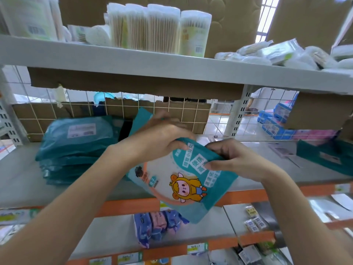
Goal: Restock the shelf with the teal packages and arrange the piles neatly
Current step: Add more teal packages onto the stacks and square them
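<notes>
Nearest the lens: both forearms, coming in from the bottom edge.

- Left grip [164, 138]: fingers curled over the top edge of the teal package [187, 186], pinching it.
- Right grip [235, 159]: thumb and fingers pinch the same top edge, just beside the left.
- The package hangs tilted in the air in front of the middle shelf [21, 180], cartoon face toward me, not yet set down.

Handling (my judgement): a soft film pouch. It crumples where the fingers bite, so it is light and limp, and probably slick. I would hold it by two edges, or support it flat from below when laying it down.

The pile of teal packages [76, 148] sits at the left of that shelf, label side up, slumped, with uneven edges. One more teal pack [142, 117] leans behind the left grip.

Containers:
- Teal carton [324, 159] on the shelf at the right: I cannot tell what is in it.
- Clear tubs of cotton swabs [162, 27] on the upper shelf: packed full.
</notes>
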